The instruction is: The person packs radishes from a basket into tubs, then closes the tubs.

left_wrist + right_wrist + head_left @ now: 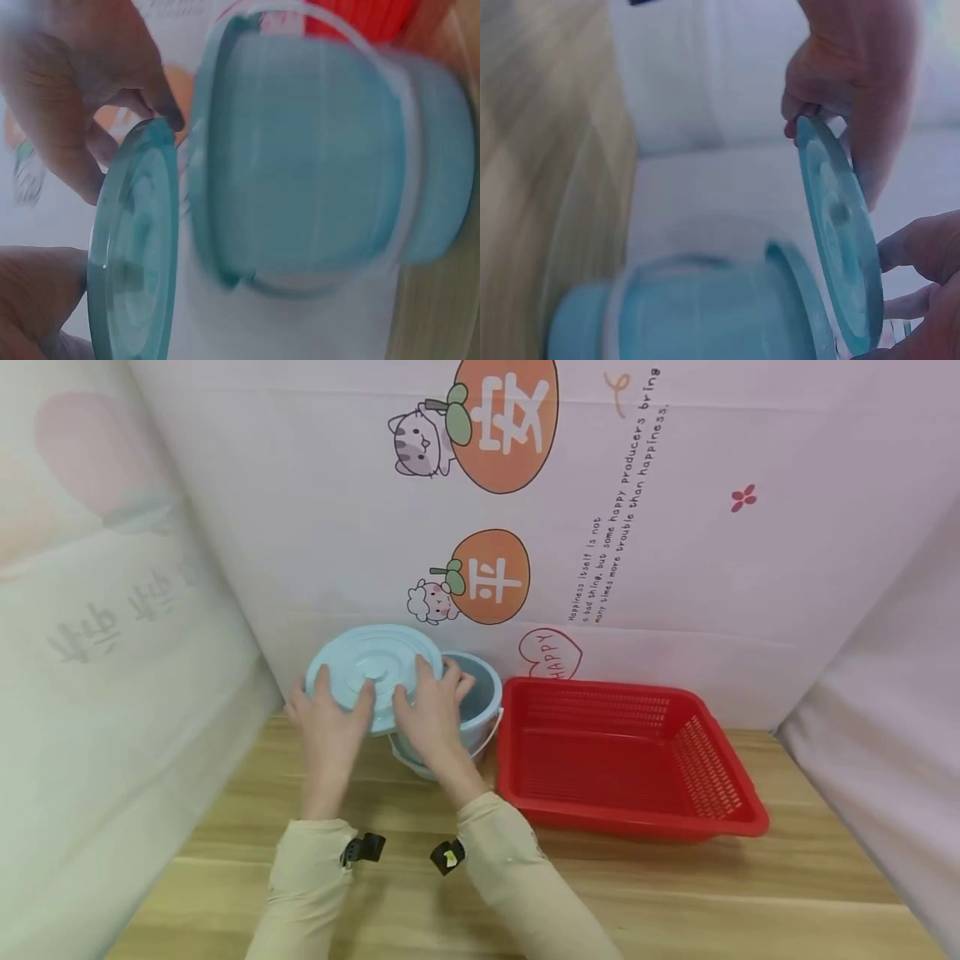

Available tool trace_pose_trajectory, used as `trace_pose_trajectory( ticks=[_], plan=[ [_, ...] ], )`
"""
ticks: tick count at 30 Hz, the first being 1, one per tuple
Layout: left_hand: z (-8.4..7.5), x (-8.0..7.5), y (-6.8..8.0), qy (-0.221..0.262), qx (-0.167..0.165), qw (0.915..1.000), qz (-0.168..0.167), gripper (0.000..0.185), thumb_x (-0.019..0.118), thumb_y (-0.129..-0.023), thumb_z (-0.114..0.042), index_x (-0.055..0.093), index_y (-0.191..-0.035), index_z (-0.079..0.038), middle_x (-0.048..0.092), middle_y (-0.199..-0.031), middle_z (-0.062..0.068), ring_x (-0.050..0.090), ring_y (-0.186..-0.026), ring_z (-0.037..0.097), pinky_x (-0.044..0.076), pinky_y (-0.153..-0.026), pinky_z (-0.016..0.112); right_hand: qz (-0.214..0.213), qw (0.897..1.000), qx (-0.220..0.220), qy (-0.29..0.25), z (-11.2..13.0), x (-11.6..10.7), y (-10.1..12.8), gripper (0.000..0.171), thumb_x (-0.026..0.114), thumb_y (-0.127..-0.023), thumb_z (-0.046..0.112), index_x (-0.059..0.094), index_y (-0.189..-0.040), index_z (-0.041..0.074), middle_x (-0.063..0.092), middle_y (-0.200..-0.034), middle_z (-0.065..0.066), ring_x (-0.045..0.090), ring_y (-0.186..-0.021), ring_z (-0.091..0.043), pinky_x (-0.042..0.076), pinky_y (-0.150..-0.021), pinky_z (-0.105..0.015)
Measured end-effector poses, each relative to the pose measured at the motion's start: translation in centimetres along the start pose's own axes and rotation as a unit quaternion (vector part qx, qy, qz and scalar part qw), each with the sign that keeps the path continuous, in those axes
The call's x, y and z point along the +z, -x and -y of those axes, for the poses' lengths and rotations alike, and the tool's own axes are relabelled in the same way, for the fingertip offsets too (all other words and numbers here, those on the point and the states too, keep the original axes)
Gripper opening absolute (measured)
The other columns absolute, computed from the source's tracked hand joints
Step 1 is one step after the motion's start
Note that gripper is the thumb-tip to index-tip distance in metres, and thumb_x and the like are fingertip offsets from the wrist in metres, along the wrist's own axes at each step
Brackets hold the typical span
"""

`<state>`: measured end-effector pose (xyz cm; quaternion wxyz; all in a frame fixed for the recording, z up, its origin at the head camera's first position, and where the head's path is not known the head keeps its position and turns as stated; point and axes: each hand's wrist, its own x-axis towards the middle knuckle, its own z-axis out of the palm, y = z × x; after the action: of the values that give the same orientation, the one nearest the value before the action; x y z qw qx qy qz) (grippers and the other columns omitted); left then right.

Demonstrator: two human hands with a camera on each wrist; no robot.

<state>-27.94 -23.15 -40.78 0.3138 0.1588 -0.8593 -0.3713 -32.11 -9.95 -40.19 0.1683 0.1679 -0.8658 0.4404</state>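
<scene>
A round light-blue lid [360, 664] is held up between both hands, above and to the left of a light-blue bucket [483, 697] with a white handle. My left hand [330, 722] grips the lid's left edge, and my right hand [431, 714] grips its right edge. From the left wrist view, the lid [139, 247] stands apart from the rim of the bucket [307, 157]. In the right wrist view a narrow gap shows between the lid [840, 232] and the bucket [712, 315]. The bucket stands upright, its mouth partly uncovered.
A red plastic basket [600, 822] with perforated walls stands right of the bucket on the wooden table [420, 910]. Behind them hangs a printed white cloth [330, 527], with more white cloth [97, 710] along the left side. Black bands [363, 849] sit at the wrists.
</scene>
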Motion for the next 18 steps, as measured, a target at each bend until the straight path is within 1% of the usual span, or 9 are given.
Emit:
trace_pose_trajectory(
  ticks=[2, 4, 6, 9, 11, 13, 18],
  plan=[
    [-0.7, 1.4, 0.0, -0.006, 0.006, 0.9998, 0.016, 0.079, 0.069, -0.099, -0.04, 0.04, -0.158, 0.006, 0.023, -0.162, 0.037, 0.02, -0.149, 0.05, 0.032, -0.116, 0.068, -0.005, 1.0, 0.013, 0.012, -1.2, -1.0, -0.1, 0.053, 0.065, -0.102, 0.022, 0.056, -0.15, 0.0, 0.039, -0.153, -0.033, 0.023, -0.141, -0.044, 0.042, -0.106, -0.053],
    [-1.4, 2.7, 0.2, -0.006, 0.01, 0.9993, 0.035, 0.08, 0.068, -0.1, -0.04, 0.039, -0.158, 0.006, 0.022, -0.161, 0.038, 0.019, -0.15, 0.05, 0.032, -0.117, 0.067, -0.011, 0.999, 0.032, 0.023, -2.3, -2.0, -0.2, 0.053, 0.066, -0.102, 0.023, 0.057, -0.149, 0.001, 0.04, -0.152, -0.031, 0.025, -0.141, -0.043, 0.042, -0.104, -0.057],
    [-2.1, 3.9, 0.4, -0.002, 0.009, 0.9985, 0.054, 0.08, 0.067, -0.1, -0.041, 0.038, -0.159, 0.006, 0.021, -0.162, 0.037, 0.017, -0.15, 0.049, 0.034, -0.116, 0.066, -0.014, 0.998, 0.046, 0.033, -3.4, -2.8, -0.3, 0.053, 0.066, -0.101, 0.022, 0.058, -0.149, 0.001, 0.04, -0.152, -0.031, 0.026, -0.14, -0.044, 0.045, -0.102, -0.057],
    [-2.7, 5.4, 0.8, 0.005, 0.005, 0.9973, 0.073, 0.081, 0.067, -0.1, -0.041, 0.037, -0.159, 0.006, 0.02, -0.162, 0.037, 0.017, -0.15, 0.048, 0.033, -0.117, 0.064, -0.019, 0.997, 0.062, 0.034, -4.6, -3.8, -0.3, 0.051, 0.067, -0.101, 0.02, 0.059, -0.147, 0.0, 0.041, -0.15, -0.03, 0.027, -0.139, -0.043, 0.05, -0.099, -0.052],
    [-3.0, 6.2, 1.1, 0.007, 0.003, 0.9968, 0.08, 0.082, 0.066, -0.1, -0.042, 0.037, -0.159, 0.006, 0.02, -0.162, 0.037, 0.017, -0.15, 0.047, 0.034, -0.117, 0.063, -0.018, 0.997, 0.069, 0.033, -5.3, -4.2, -0.4, 0.05, 0.068, -0.101, 0.018, 0.059, -0.146, -0.001, 0.042, -0.149, -0.03, 0.027, -0.139, -0.042, 0.051, -0.1, -0.047],
    [-3.1, 6.7, 1.3, 0.007, 0.005, 0.9967, 0.081, 0.082, 0.066, -0.1, -0.042, 0.037, -0.159, 0.007, 0.021, -0.161, 0.037, 0.018, -0.149, 0.046, 0.035, -0.116, 0.063, -0.015, 0.996, 0.079, 0.03, -5.7, -4.5, -0.4, 0.049, 0.067, -0.101, 0.018, 0.059, -0.146, -0.001, 0.042, -0.149, -0.028, 0.026, -0.139, -0.04, 0.051, -0.101, -0.045],
    [-3.2, 7.5, 1.7, -0.01, 0.005, 0.9959, 0.09, 0.081, 0.065, -0.101, -0.04, 0.038, -0.156, 0.011, 0.024, -0.155, 0.039, 0.021, -0.144, 0.047, 0.037, -0.113, 0.062, 0.001, 0.996, 0.086, 0.021, -6.6, -4.7, -0.1, 0.051, 0.067, -0.101, 0.019, 0.058, -0.146, -0.002, 0.042, -0.148, -0.03, 0.026, -0.14, -0.041, 0.05, -0.101, -0.048]
  ],
)
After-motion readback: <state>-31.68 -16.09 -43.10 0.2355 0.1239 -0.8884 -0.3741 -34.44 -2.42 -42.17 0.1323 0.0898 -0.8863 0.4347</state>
